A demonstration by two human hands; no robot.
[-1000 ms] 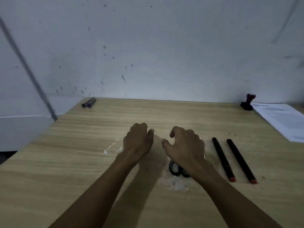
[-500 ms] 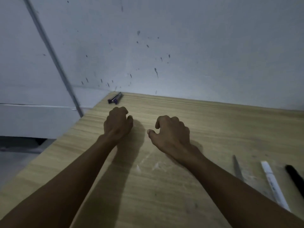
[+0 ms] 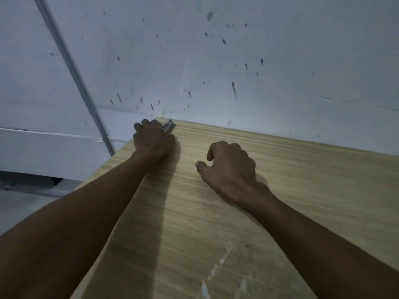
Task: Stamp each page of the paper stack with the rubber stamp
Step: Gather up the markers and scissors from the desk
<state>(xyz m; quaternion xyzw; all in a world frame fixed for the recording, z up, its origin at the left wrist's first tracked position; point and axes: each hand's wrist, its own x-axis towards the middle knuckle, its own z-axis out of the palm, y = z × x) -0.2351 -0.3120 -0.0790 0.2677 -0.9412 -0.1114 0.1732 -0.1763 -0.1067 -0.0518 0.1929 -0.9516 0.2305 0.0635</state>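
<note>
**At the far-left table corner: left hand on a small dark object**

Head view. At the far-left corner of the wooden table (image 3: 280, 190), the left hand (image 3: 152, 140) is laid over a small dark, elongated object (image 3: 168, 126), of which only one end shows past the knuckles. Its fingers are curled down over the object; whether they actually clamp it cannot be told, since the contact is hidden and the frame is blurred. The object's long axis is judged to run diagonally, toward the wall (image 3: 216, 61) and to the right. Its identity cannot be determined.

The right hand (image 3: 228, 167) is held over the table, well apart from the object. Its fingers are loosely curled and nothing is held in them.

Neither the rubber stamp nor the paper stack is shown in this view; no direction from the fingers to them can be stated. The left hand is the nearer one to the only object in sight.

No brand, label or legible writing is seen. No page is judged to have been stamped yet.
</note>
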